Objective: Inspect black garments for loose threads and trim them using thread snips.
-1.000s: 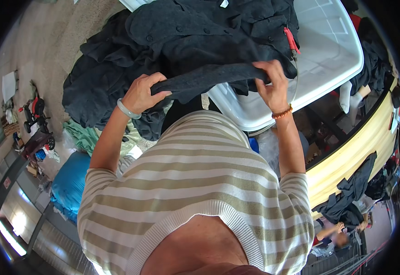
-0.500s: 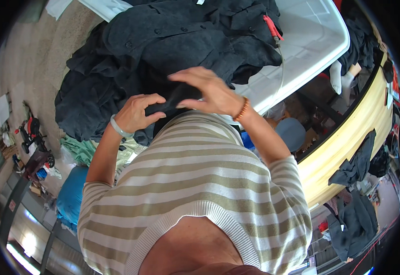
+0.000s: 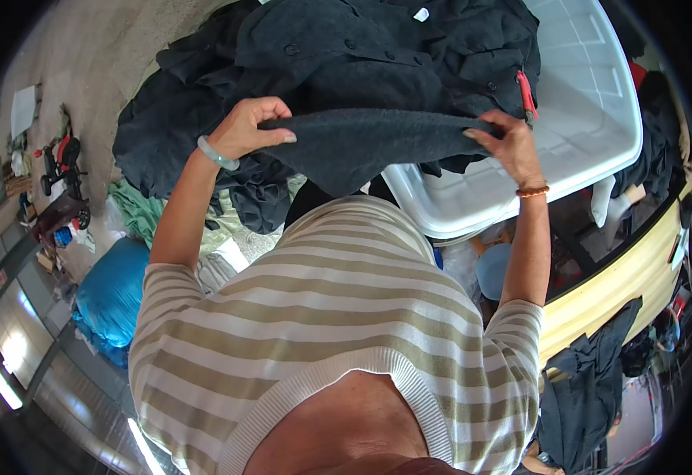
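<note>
— What are the hands doing?

— The left hand (image 3: 244, 128) is closed on one end of a dark grey knit garment (image 3: 369, 142), fingers curled over its top edge, thumb beneath. The right hand (image 3: 508, 142) pinches the other end, fingers bent around the cloth.

— How does the garment run?

— Its long axis goes side to side, nearly level, stretched between the two hands. The upper edge is taut; the middle sags downward in a loose fold toward the person's striped top (image 3: 322, 332).

— So where is it, relative to the hands?

— Directly between them, held up in front of the chest, with each end inside a grip. The hands are well apart, at about the same height.

— And around that?

— Behind the garment lies a heap of dark clothes (image 3: 346, 55), partly spilling over a white plastic tub (image 3: 591, 119) on the right. A green bracelet (image 3: 217, 154) sits on the left wrist, a beaded band (image 3: 533, 191) on the right. Lower left is a blue bag (image 3: 112, 297); a yellow edge (image 3: 615, 293) curves along the right.
</note>
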Demonstrator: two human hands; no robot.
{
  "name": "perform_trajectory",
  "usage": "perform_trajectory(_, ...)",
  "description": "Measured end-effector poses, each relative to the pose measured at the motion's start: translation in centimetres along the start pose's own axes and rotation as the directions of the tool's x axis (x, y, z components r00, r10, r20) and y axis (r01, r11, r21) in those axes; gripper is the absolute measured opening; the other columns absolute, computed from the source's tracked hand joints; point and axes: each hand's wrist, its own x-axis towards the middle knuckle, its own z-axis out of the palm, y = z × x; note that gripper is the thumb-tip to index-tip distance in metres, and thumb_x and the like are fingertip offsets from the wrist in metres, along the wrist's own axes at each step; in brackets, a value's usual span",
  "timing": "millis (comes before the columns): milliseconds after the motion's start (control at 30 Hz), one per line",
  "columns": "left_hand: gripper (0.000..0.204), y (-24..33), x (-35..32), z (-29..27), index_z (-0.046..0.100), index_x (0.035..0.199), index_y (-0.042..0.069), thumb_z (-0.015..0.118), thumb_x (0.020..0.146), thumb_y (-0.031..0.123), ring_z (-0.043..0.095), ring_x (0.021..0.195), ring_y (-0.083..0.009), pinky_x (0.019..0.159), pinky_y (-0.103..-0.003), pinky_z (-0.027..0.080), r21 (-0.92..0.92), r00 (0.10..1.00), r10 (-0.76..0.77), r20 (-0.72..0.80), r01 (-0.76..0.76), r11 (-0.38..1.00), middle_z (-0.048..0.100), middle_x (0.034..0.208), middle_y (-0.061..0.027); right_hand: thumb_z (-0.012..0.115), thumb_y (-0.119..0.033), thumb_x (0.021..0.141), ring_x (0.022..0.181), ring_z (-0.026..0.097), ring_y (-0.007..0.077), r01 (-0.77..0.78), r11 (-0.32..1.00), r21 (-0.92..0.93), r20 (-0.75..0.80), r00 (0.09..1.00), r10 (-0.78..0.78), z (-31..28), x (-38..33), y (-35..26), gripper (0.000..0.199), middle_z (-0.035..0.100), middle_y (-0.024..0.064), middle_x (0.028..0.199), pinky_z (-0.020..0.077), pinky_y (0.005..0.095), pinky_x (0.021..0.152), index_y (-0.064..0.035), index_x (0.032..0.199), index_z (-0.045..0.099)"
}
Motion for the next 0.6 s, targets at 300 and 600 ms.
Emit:
perform_trajectory(300,0.02,-0.6,1.3,-1.4,0.056,0.094,0.003,0.072,0.082,0.006,0.049,0.076,-0.0014,0.07,-0.017,0.042,-0.03,0.995,0.013,-0.094,-0.016,0.999,0.054,0.083,0.0052,0.075,-0.021,0.075,0.081,0.062,0.022,0.04,0.991,-0.129,-0.186,0.98,-0.064,-0.8,4.2,3.6,0.021,0.069,0.0033,0.088,0.0484,0.0318,0.075,-0.0088,0.092,0.071)
perform_trajectory(600,0.021,-0.7,0.2,-2.2,0.062,0.099,0.0,0.071,0.085,0.013,0.052,0.077,-0.0046,0.07,-0.021,0.044,-0.046,0.997,-0.025,-0.068,0.022,0.999,0.06,0.084,0.0015,0.07,-0.012,0.081,0.079,0.064,0.0239,0.394,0.919,-0.005,0.034,0.919,-0.393,8.1,8.6,-3.1,0.032,0.065,0.006,0.105,0.0513,0.032,0.073,-0.0127,0.113,0.065)
